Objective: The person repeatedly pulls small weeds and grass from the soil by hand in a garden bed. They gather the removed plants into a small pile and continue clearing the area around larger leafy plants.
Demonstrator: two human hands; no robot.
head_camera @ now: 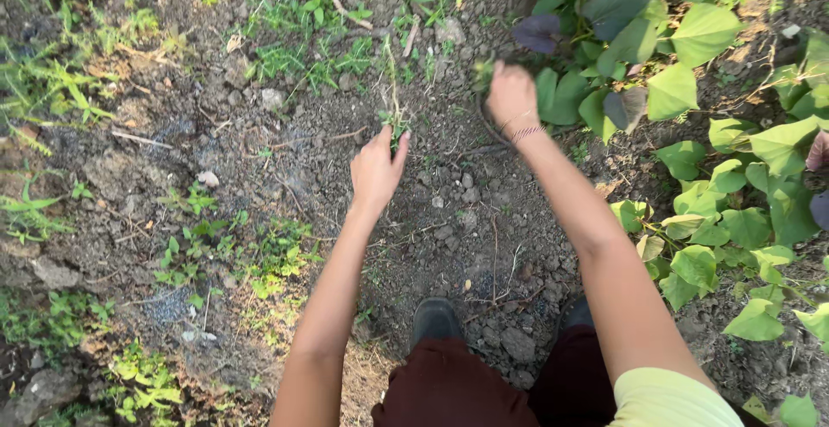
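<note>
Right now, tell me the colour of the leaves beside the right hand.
Mostly bright green leaves, with a few dark purple ones among them, beside the right hand. Head view shows them.

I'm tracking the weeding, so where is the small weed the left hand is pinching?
In the head view, the small weed stands just left of centre on the bare soil, at the left hand's fingertips, left of the right hand.

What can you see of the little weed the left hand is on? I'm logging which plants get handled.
The weed is a thin grass-like tuft: a few pale, dry-looking stalks rising upright from a small clump of green blades at the base. It stands in dry, clumpy brown soil near the middle of the view. The left hand reaches from below, its fingertips closing around the green base. Roots are not visible, so whether it is pulled free cannot be told.
</note>
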